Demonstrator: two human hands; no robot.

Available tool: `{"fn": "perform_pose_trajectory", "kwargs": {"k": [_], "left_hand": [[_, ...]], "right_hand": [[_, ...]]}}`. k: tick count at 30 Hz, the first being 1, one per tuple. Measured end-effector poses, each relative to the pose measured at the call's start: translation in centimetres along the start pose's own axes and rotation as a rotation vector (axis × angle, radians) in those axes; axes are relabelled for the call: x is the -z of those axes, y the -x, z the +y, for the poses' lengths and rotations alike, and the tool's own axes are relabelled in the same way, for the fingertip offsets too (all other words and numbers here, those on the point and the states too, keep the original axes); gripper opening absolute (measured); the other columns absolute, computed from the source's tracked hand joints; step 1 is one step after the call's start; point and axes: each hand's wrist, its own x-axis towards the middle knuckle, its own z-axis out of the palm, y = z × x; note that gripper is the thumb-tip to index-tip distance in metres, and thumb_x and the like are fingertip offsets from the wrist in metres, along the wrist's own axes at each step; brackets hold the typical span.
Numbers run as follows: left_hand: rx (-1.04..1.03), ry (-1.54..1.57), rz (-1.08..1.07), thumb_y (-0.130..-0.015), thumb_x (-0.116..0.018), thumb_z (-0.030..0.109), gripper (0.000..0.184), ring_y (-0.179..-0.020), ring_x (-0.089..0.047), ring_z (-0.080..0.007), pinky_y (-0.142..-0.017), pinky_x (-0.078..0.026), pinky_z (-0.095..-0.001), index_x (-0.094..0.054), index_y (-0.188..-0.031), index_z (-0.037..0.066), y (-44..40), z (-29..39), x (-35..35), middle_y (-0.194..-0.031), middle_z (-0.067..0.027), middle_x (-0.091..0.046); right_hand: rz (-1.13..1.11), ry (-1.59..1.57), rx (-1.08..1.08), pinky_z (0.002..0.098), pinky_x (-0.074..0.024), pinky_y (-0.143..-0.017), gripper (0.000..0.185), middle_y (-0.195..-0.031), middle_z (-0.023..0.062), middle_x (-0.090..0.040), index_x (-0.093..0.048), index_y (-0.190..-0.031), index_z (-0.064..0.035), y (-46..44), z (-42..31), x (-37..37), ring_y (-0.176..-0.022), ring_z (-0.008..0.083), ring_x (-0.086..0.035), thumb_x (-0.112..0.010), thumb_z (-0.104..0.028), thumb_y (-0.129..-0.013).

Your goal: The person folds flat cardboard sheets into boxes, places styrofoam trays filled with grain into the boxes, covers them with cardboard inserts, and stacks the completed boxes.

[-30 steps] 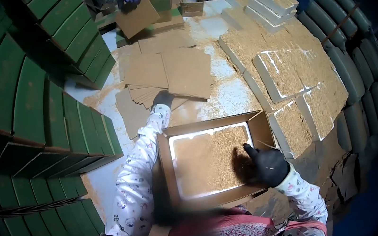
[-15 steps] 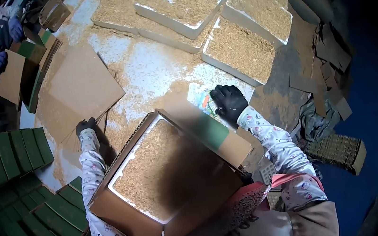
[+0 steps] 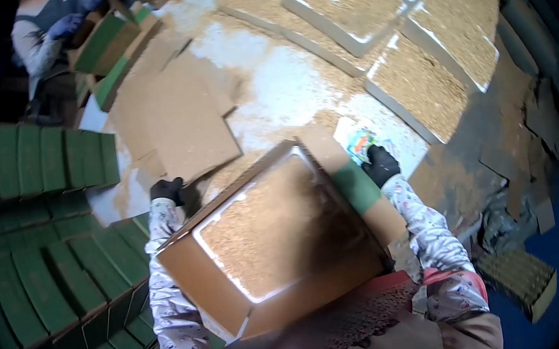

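Note:
An opened cardboard box (image 3: pixel 201 276) with a green band on its flap stands tilted against my front. Inside lies a white tray packed with light brown shavings (image 3: pixel 260 240), partly in shadow. My left hand (image 3: pixel 167 191), in a black glove, is closed at the near corner of a flat cardboard sheet (image 3: pixel 201 142). Beyond the box's right flap, my black-gloved right hand (image 3: pixel 380 165) has its fingers curled at the edge of colourful printed leaflets (image 3: pixel 359 139). Its fingertips are partly hidden and somewhat blurred.
White trays (image 3: pixel 416 86) of shavings, some stacked, cover the table's far right. Green boxes (image 3: pixel 31 161) stand in rows at left. At upper left a co-worker's gloved hand (image 3: pixel 66 26) is by an open green box (image 3: pixel 104 46). Torn cardboard (image 3: pixel 512 144) lies at right.
My view has swung left, shifting the scene rightward. The top cardboard sheet has slid towards me at my left hand, baring sheets beneath. My right hand has drawn back to the leaflets' near edge.

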Motion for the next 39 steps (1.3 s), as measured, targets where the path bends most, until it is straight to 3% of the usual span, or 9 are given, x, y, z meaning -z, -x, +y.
{"fn": "perform_pose_trajectory", "kwargs": {"k": [3, 4, 7, 11, 16, 19, 32, 35, 39], "left_hand": [[0.101, 0.140, -0.046, -0.064, -0.066, 0.022, 0.023, -0.049, -0.054, -0.0195, -0.047, -0.044, -0.0313, -0.053, -0.066, 0.002, 1.9, -2.6, 0.3, -0.055, -0.0103, -0.055], [-0.048, 0.091, 0.030, -0.066, -0.064, 0.018, 0.021, -0.041, -0.049, -0.0159, -0.040, -0.040, -0.0287, -0.048, -0.061, 0.005, 6.2, 2.9, 1.2, -0.049, -0.0067, -0.051], [-0.271, -0.115, 0.153, -0.064, -0.066, 0.024, 0.029, -0.053, -0.046, -0.0186, -0.049, -0.038, -0.0320, -0.045, -0.062, 0.005, 4.9, -1.8, 2.2, -0.053, -0.0057, -0.046], [-0.254, -0.421, 0.127, -0.067, -0.060, 0.024, 0.028, -0.067, -0.055, -0.0293, -0.060, -0.043, -0.0354, -0.049, -0.090, 0.013, 10.0, 5.2, 2.9, -0.072, -0.0112, -0.054], [-0.258, -0.701, -0.095, -0.067, -0.057, 0.027, 0.062, -0.090, -0.051, -0.0367, -0.078, -0.042, -0.0425, -0.033, -0.124, 0.024, 7.9, 1.2, 2.0, -0.105, -0.0181, -0.048], [-0.358, -0.613, -0.095, -0.067, -0.058, 0.028, 0.060, -0.091, -0.051, -0.0369, -0.078, -0.042, -0.0429, -0.035, -0.122, 0.022, 10.1, 5.8, 2.9, -0.104, -0.0188, -0.048], [-0.403, -0.388, 0.081, -0.067, -0.058, 0.024, 0.047, -0.090, -0.051, -0.0355, -0.079, -0.041, -0.0425, -0.041, -0.110, 0.015, 10.6, 4.8, -1.7, -0.104, -0.0185, -0.047], [-0.407, -0.360, 0.096, -0.067, -0.058, 0.023, 0.044, -0.090, -0.051, -0.0352, -0.079, -0.041, -0.0424, -0.043, -0.107, 0.013, 10.8, 4.1, -1.3, -0.104, -0.0184, -0.047], [-0.394, -0.347, 0.118, -0.067, -0.058, 0.022, 0.040, -0.089, -0.051, -0.0348, -0.079, -0.040, -0.0422, -0.045, -0.104, 0.011, 11.6, 3.6, -0.3, -0.104, -0.0183, -0.046]], "right_hand": [[0.113, -0.236, 0.075, 0.0393, -0.0421, -0.068, 0.035, -0.083, 0.0179, -0.056, -0.052, -0.092, -0.0003, 0.1, 0.0, 1.3, -0.076, 0.0350, -0.053, -0.057, -0.023, -0.066], [0.128, -0.255, 0.083, 0.0393, -0.0418, -0.068, 0.036, -0.078, 0.0175, -0.055, -0.052, -0.087, -0.0006, 0.0, -1.4, 2.9, -0.076, 0.0341, -0.052, -0.059, -0.029, -0.066], [0.356, 0.161, 0.018, 0.0429, -0.0405, -0.068, 0.051, -0.084, 0.0162, -0.049, -0.047, -0.087, -0.0026, -0.8, -0.7, 1.5, -0.079, 0.0348, -0.048, -0.069, -0.034, -0.053], [0.357, 0.327, 0.082, 0.0425, -0.0431, -0.061, 0.031, -0.089, 0.0147, -0.047, -0.047, -0.087, -0.0051, -2.1, -0.5, -0.6, -0.076, 0.0343, -0.049, -0.061, -0.016, -0.062], [0.408, 0.213, 0.185, 0.0428, -0.0427, -0.062, 0.008, -0.086, 0.0164, -0.047, -0.053, -0.068, -0.0053, -1.7, -0.2, 0.2, -0.075, 0.0354, -0.048, -0.056, -0.006, -0.061], [0.257, 0.250, 0.080, 0.0409, -0.0429, -0.063, 0.008, -0.084, 0.0156, -0.048, -0.057, -0.069, -0.0060, -1.2, 0.3, 1.0, -0.075, 0.0347, -0.049, -0.057, -0.008, -0.061], [0.630, -0.475, 0.260, 0.0318, -0.0425, -0.071, 0.015, -0.091, 0.0134, -0.054, -0.061, -0.074, -0.0048, 0.3, -3.8, 6.9, -0.086, 0.0248, -0.052, -0.067, -0.012, -0.063], [0.571, -0.760, 0.121, 0.0306, -0.0444, -0.058, 0.015, -0.076, 0.0088, -0.057, -0.058, -0.069, -0.0015, -4.2, -0.7, 6.1, -0.069, 0.0174, -0.054, -0.067, -0.012, -0.064], [0.382, -0.715, -0.202, 0.0308, -0.0447, -0.060, 0.027, -0.068, 0.0129, -0.060, -0.061, -0.076, 0.0028, -4.6, -3.2, 8.0, -0.062, 0.0214, -0.057, -0.065, -0.022, -0.066]]}}
